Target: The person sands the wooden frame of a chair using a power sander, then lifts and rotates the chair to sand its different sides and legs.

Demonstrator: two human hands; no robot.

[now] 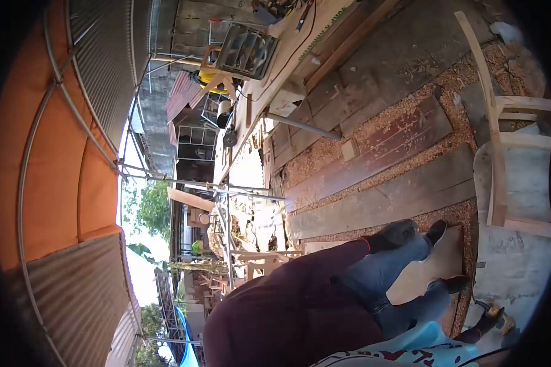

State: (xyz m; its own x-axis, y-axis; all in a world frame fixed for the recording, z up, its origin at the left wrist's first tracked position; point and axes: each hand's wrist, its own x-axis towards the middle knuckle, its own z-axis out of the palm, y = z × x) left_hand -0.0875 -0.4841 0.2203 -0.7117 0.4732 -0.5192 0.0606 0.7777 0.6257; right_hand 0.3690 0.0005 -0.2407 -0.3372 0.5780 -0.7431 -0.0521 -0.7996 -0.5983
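The view is turned on its side, with the ground at the right and the sky at the left. At the bottom edge a light blue patterned sleeve (410, 348) leads to what seems to be my left hand (491, 319), low over the concrete next to something small and yellowish. Whether it grips that thing is unclear. My right hand is out of view. Close beside me a person in a maroon top (288, 306) and jeans bends down, their dark gloved hand (393, 235) near a pale board (428, 269) on the ground.
Long dark planks (379, 153) lie on sawdust-covered ground. A pale wooden frame (499, 140) stands on a concrete slab (520, 257). A long workbench with a caged fan (245, 52) and tools runs beyond, under an orange awning (49, 153) and corrugated roofing.
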